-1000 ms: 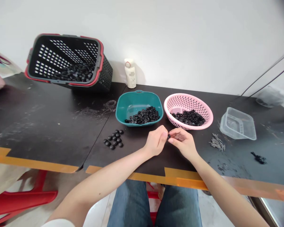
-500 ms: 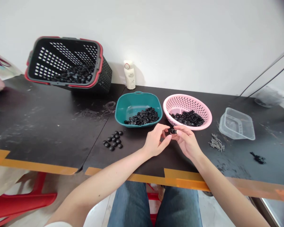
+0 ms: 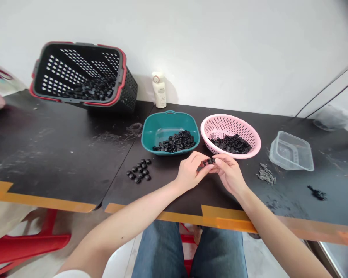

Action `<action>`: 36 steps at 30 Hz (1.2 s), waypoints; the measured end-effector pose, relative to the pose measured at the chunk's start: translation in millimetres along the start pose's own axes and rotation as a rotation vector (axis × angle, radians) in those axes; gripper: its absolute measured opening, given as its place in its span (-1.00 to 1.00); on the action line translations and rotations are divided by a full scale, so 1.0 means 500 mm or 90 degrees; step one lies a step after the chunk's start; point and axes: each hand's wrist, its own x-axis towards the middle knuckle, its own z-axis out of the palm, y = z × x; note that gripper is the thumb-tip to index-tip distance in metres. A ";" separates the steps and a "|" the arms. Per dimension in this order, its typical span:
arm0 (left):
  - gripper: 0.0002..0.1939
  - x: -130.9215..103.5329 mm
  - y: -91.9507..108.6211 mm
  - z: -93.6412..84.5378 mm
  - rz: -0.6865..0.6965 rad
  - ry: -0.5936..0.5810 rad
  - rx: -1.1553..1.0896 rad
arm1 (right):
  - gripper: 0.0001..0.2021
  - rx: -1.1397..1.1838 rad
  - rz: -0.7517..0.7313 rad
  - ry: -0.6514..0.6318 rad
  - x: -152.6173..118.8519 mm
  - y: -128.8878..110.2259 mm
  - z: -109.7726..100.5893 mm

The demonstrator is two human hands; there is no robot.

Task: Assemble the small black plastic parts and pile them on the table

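Just in front of the pink basket, a small black plastic part (image 3: pixel 211 161) is pinched between the fingertips of both hands. My left hand (image 3: pixel 193 172) closes on its left side. On its other side my right hand (image 3: pixel 228 172) grips it with thumb and fingers. Fingers cover much of the part, so its exact shape is hidden. Behind the hands, the pink basket (image 3: pixel 253 136) holds a heap of black ring-like pieces (image 3: pixel 233 144). The teal basin (image 3: pixel 150 129) beside it contains more small black pieces (image 3: pixel 178 142).
Several round black caps (image 3: pixel 139 170) lie left of my hands. To the right are thin metal pins (image 3: pixel 266 174), a clear plastic box (image 3: pixel 291 150) and a small black cluster (image 3: pixel 317 193). A dark crate (image 3: pixel 130 90) and white bottle (image 3: pixel 159 92) stand behind. Orange tape (image 3: pixel 223 220) lines the table edge.
My left fingers have moved right and closed onto the black part, which was held by the right hand alone. The view has shifted slightly.
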 end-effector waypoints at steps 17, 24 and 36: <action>-0.80 0.001 0.001 0.001 0.008 0.010 0.007 | -0.80 -0.062 -0.050 -0.002 -0.004 0.001 -0.002; -0.74 -0.001 -0.003 0.004 0.011 0.014 -0.006 | -0.83 -0.019 -0.015 -0.006 -0.002 -0.001 0.001; -0.76 0.002 -0.002 -0.001 0.018 0.015 -0.001 | -0.83 -0.048 -0.009 0.000 0.002 0.004 -0.006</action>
